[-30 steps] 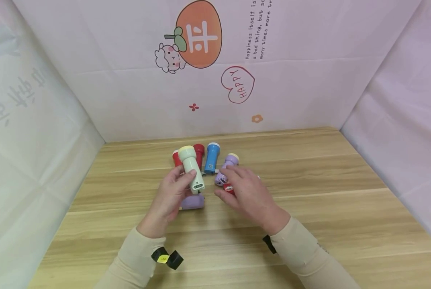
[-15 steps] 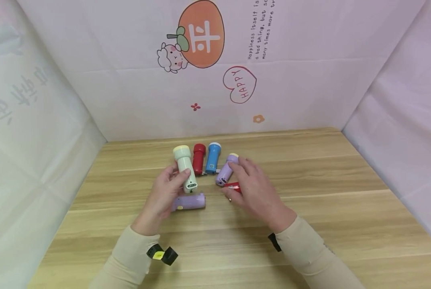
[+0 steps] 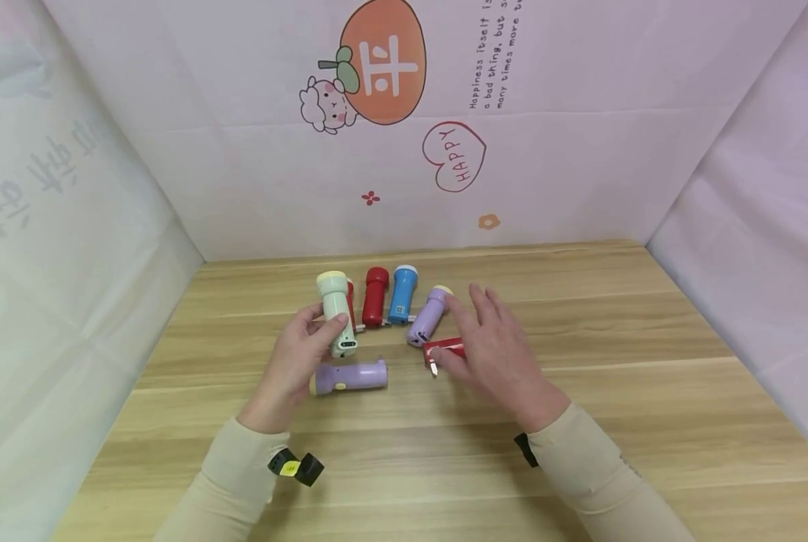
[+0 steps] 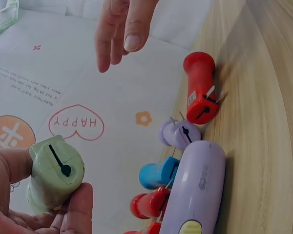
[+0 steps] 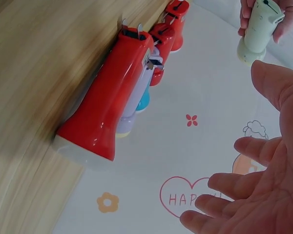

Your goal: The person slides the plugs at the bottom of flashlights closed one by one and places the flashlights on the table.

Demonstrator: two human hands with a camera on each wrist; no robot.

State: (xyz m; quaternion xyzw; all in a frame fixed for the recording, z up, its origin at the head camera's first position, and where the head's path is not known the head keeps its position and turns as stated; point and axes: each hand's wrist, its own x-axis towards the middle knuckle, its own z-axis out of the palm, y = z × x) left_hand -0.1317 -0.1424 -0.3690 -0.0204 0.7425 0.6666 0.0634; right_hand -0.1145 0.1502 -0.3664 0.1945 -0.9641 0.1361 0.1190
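Observation:
My left hand (image 3: 305, 350) grips a pale green flashlight (image 3: 336, 312), lifted off the table with its tail toward me; the left wrist view shows its tail (image 4: 53, 173) between thumb and fingers. My right hand (image 3: 492, 342) hovers open with fingers spread over a red flashlight (image 3: 444, 350) lying on the wooden table (image 3: 580, 316). In the right wrist view this red flashlight (image 5: 105, 109) lies apart from my palm (image 5: 268, 190). A purple flashlight (image 3: 349, 374) lies crosswise just below my left hand.
Behind the hands stand a row of small flashlights: red (image 3: 375, 296), blue (image 3: 402, 293) and purple (image 3: 428, 315), with another red one (image 3: 351, 301) partly hidden behind the green. Printed pink sheets (image 3: 444, 150) wall the table at back and sides.
My left hand has carried the green flashlight left. My right hand has shifted right, opened its fingers and come off the red flashlight, which now lies uncovered on the table.

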